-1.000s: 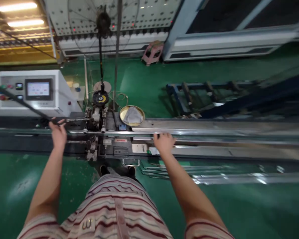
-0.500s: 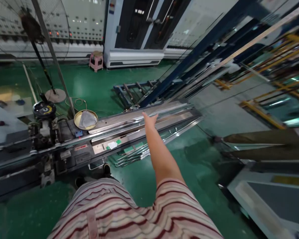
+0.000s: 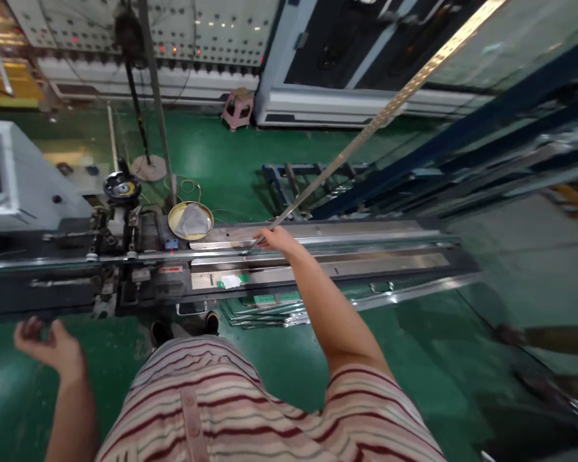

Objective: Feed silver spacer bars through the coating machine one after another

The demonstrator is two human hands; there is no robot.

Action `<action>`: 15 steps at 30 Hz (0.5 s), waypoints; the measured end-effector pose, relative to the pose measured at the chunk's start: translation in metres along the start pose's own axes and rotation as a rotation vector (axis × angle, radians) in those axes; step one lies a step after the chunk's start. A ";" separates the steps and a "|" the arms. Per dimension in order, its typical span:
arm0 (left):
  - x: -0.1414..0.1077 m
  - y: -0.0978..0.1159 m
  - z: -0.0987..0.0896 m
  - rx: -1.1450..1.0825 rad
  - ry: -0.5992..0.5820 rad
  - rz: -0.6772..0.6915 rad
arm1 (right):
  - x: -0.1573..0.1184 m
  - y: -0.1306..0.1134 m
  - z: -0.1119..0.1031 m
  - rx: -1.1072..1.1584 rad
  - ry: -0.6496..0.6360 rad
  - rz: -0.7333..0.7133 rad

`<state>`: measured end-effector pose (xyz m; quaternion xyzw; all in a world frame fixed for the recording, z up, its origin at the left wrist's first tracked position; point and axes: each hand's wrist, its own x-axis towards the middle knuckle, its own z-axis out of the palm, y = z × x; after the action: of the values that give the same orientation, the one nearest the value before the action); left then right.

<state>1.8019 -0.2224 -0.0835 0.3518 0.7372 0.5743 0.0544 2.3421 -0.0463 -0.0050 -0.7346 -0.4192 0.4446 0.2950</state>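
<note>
Right hand (image 3: 277, 239) gripping a long slanting strip (image 3: 383, 116), left hand (image 3: 52, 350) loosely spread, over green floor (image 3: 113, 353).

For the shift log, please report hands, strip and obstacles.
Right hand holding strip; left hand empty. Strip slants over bench. Round tray nearby, seemingly not blocking.

dim indoor light, pale glare on the green floor (image 3: 197, 144), blurred, stretched edges
</note>
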 end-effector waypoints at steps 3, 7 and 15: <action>-0.006 -0.029 -0.003 -0.110 0.078 0.033 | -0.007 -0.014 0.048 -0.026 -0.089 -0.023; 0.006 -0.050 -0.017 -0.134 0.121 0.023 | -0.017 -0.027 0.116 -0.114 -0.195 -0.091; 0.019 -0.098 -0.070 -0.156 0.157 -0.104 | -0.047 -0.066 0.252 -0.361 -0.312 -0.389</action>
<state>1.7090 -0.2774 -0.1410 0.2615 0.7095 0.6522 0.0534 2.0797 -0.0407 -0.0417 -0.6040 -0.6642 0.4058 0.1714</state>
